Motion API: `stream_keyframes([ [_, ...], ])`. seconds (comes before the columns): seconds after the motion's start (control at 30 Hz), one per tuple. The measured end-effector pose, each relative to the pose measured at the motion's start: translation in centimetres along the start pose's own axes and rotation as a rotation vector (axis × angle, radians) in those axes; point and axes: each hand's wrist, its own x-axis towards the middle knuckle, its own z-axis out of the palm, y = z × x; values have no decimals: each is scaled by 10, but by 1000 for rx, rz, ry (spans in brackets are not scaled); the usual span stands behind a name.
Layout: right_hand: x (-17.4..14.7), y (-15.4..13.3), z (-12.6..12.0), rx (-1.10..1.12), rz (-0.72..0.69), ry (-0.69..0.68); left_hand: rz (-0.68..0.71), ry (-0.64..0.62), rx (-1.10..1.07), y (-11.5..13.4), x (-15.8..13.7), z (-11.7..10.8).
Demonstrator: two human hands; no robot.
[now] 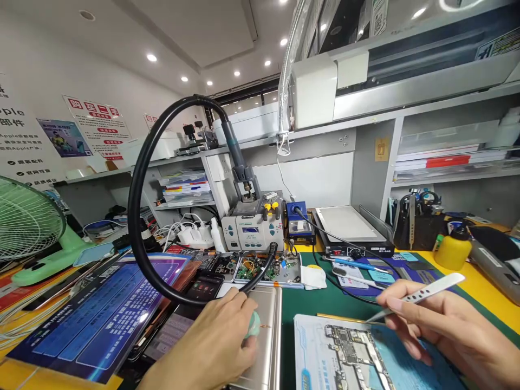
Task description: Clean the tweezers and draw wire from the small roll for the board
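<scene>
My right hand (439,319) pinches white tweezers (433,290) with a row of holes. Their tip points left, over the top edge of a light blue repair pad (303,346). On that pad lies a phone circuit board (351,349), left of and below the right fingers. My left hand (211,336) is closed around a small round green object (252,325), mostly hidden by the fingers. This hand is above a silver, flat metal-looking case (270,336). A phone (203,287) with a lit screen lies beyond the left wrist.
A hot air station (254,230) stands at the back, its thick black hose (136,216) looping toward my left hand. Farther right are a soldering station (300,225), a heating plate (349,225) and a yellow bottle (453,249). A green fan (36,233) stands left.
</scene>
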Motion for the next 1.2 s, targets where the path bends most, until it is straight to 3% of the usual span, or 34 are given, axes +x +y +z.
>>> stream_keyframes([
  [0.17, 2, 1, -3, -19, -64, -31, -24, 100, -40, -12, 9, 15],
  [0.3, 1, -1, -1, -24, -76, -37, -73, 154, -339, -8, 13, 13],
  [0.43, -4, -5, 5, 3, -81, -26, -54, 24, -759, 28, 21, -2],
  [0.53, -9, -9, 12, -35, -147, -57, 21, -18, -903, 63, 33, -9],
  [0.67, -14, -10, 15, -79, -235, -101, 130, 1, -904, 95, 50, -7],
  [0.8, -17, -7, 13, -107, -241, -137, 183, 14, -828, 109, 60, -3],
  [1.0, -18, -6, 11, -199, -289, -145, 148, 32, -720, 115, 65, 1],
  [1.2, -19, -9, 12, -292, -272, -134, 4, -114, -993, 117, 62, 6],
])
